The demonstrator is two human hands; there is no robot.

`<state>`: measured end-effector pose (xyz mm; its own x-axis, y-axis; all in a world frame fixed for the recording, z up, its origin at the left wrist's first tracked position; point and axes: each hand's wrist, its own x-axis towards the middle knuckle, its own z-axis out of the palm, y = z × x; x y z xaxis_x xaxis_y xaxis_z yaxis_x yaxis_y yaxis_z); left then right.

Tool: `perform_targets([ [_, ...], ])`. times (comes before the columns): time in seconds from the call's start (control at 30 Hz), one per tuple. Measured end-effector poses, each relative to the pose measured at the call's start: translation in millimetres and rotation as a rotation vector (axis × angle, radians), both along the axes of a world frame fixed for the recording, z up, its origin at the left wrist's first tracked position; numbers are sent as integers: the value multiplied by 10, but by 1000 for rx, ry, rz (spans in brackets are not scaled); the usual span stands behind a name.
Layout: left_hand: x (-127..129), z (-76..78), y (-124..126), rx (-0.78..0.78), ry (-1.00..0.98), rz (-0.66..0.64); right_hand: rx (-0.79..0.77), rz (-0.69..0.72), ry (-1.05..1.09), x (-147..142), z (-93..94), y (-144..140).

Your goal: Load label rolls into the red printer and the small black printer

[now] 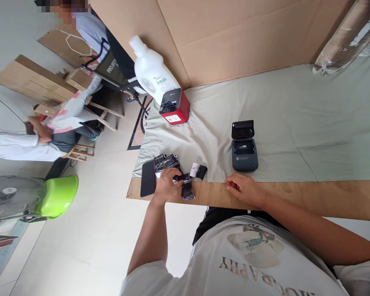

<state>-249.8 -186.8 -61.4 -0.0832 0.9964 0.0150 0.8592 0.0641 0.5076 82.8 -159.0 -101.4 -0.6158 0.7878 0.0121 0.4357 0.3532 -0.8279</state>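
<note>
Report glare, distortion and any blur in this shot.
Head view throughout: highlights streak the crinkled dark wrapping by the left hand; the floor looks washed out; the white bottle leans outward, probably wide-angle stretch; its smallest print is too soft to read.

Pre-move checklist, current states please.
1. Printer lid open: ok.
2. Roll seated in printer: cannot tell, interior too dark.
3. Left hand at black film: ok; firmness of grip: cannot tell.
4. Right hand off printer: ok, at the table's near edge.
5. Phone well away from left hand: not ok, close beside it.
</note>
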Motion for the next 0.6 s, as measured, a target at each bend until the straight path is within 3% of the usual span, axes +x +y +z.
perform_targets([
  [0.13, 252, -9, 147, 83, 91, -39, -2, -14, 4, -4, -5, 3],
  [0.3, 641, -40, 347, 19, 94, -92, -2, -23, 126, 29, -37, -23],
  [0.43, 929, 100, 380, 39, -193, -230, -45, -162, 384, 55, -6, -53],
  [0.6, 1360, 241, 493, 19, -407, -423, -300, -252, 514, 23, 31, -66],
])
